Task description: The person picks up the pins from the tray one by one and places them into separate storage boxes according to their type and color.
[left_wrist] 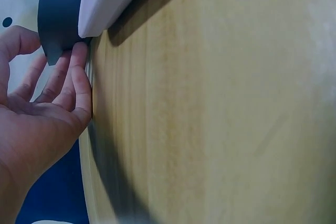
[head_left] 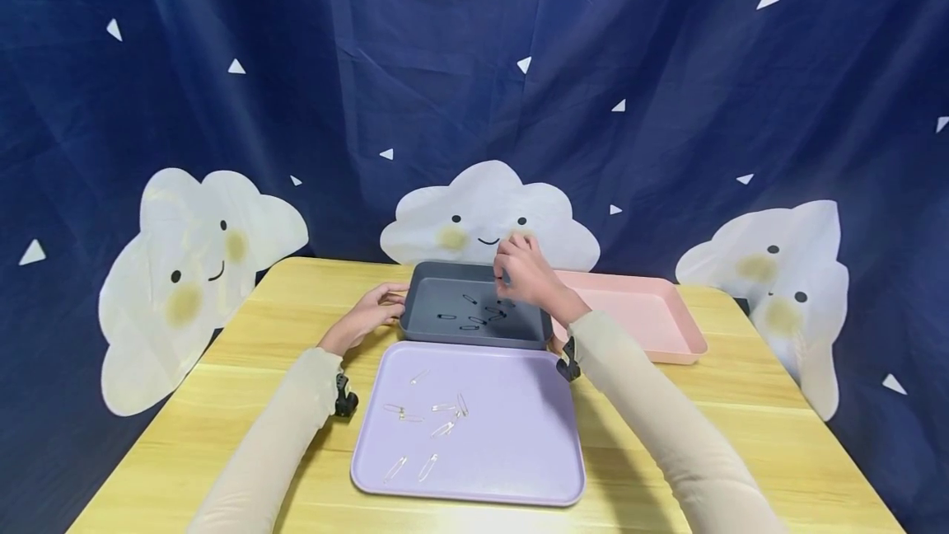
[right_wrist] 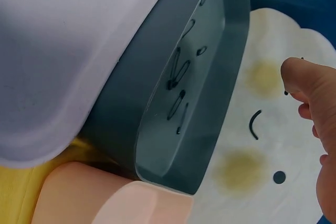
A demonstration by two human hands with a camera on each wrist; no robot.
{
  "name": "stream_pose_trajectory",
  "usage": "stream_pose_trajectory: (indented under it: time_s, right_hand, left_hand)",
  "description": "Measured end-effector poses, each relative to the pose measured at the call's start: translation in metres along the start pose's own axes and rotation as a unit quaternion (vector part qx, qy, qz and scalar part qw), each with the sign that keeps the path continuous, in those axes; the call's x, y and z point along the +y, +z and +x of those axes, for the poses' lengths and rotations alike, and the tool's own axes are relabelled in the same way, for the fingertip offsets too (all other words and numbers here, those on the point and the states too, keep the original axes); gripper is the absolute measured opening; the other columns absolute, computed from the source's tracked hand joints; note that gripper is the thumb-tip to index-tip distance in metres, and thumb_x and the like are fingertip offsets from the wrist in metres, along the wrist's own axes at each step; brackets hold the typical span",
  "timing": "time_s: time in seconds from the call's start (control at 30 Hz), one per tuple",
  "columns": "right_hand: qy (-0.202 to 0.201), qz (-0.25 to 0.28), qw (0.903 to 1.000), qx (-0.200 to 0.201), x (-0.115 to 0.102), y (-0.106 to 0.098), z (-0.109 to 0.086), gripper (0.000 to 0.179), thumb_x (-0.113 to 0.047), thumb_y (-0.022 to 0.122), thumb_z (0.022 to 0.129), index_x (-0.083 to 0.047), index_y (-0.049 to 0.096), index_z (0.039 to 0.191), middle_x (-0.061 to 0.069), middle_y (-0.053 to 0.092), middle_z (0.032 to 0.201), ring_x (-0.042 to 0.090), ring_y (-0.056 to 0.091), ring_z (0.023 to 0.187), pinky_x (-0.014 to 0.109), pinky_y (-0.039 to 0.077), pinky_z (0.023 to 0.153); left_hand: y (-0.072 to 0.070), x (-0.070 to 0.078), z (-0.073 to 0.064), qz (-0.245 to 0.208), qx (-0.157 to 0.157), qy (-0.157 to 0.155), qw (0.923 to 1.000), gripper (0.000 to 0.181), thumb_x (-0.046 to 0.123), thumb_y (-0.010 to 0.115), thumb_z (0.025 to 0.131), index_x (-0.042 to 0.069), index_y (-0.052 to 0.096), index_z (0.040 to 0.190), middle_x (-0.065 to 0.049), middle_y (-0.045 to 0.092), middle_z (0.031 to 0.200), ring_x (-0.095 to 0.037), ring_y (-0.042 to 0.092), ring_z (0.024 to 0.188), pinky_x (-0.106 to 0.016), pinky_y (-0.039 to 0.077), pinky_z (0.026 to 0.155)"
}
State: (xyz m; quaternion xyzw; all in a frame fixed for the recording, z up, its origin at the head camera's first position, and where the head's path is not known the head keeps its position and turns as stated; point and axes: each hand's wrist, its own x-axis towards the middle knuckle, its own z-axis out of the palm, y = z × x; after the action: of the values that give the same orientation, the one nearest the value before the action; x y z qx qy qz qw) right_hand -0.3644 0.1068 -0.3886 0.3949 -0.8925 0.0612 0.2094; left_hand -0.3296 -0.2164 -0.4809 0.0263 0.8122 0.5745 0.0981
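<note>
My right hand (head_left: 522, 270) is raised over the far right part of a dark grey tray (head_left: 424, 287). Its thumb and fingers pinch a black safety pin (right_wrist: 286, 93), mostly hidden, with only a dark tip showing below the thumb in the right wrist view. Several black safety pins (head_left: 447, 317) lie scattered on that tray's floor. At the tray's left end, my left hand (head_left: 374, 310) touches the outer wall with loosely extended fingers (left_wrist: 55, 83). Nearer to me, a lilac tray (head_left: 511, 427) bears several gold-coloured safety pins (head_left: 427, 467), mostly on its left half.
A pink tray (head_left: 685, 320) stands at the right, against the grey tray's right end and partly behind my right forearm. All three trays stand on a wooden table (head_left: 245, 386). Behind it hangs a blue curtain (head_left: 445, 89) with clouds.
</note>
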Motion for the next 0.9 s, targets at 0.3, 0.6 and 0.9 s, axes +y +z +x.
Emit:
stream_pose_trajectory:
  time_s: [0.3, 0.6, 0.9]
  right_hand:
    - [0.019, -0.005, 0.9994, -0.029, 0.003, 0.015, 0.007, 0.008, -0.012, 0.073, 0.079, -0.015, 0.066, 0.078, 0.001, 0.057, 0.094, 0.023, 0.039, 0.093, 0.048, 0.033, 0.095]
    - [0.004, -0.020, 0.9985, -0.051, -0.008, 0.031, 0.010, 0.009, -0.012, 0.075, 0.079, -0.016, 0.068, 0.076, 0.001, 0.058, 0.094, 0.022, 0.037, 0.091, 0.046, 0.033, 0.091]
    - [0.004, -0.022, 0.9978, -0.063, -0.019, 0.042, 0.013, 0.014, -0.012, 0.074, 0.080, -0.016, 0.064, 0.073, 0.002, 0.058, 0.095, 0.023, 0.036, 0.091, 0.044, 0.030, 0.088]
  left_hand:
    - [0.000, -0.001, 0.000, -0.006, -0.003, 0.006, 1.0000, 0.057, 0.006, 0.056, 0.100, 0.005, 0.040, 0.154, -0.027, 0.051, 0.144, -0.030, 0.058, 0.121, -0.026, 0.052, 0.087]
    - [-0.002, 0.001, -0.001, -0.004, 0.001, 0.002, 1.0000, 0.056, 0.007, 0.056, 0.100, 0.008, 0.041, 0.153, -0.025, 0.052, 0.144, -0.031, 0.058, 0.123, -0.028, 0.052, 0.089]
    - [-0.001, 0.001, -0.002, -0.011, -0.003, 0.012, 0.9999, 0.057, 0.007, 0.056, 0.099, 0.004, 0.040, 0.153, -0.027, 0.052, 0.144, -0.030, 0.059, 0.120, -0.026, 0.051, 0.086]
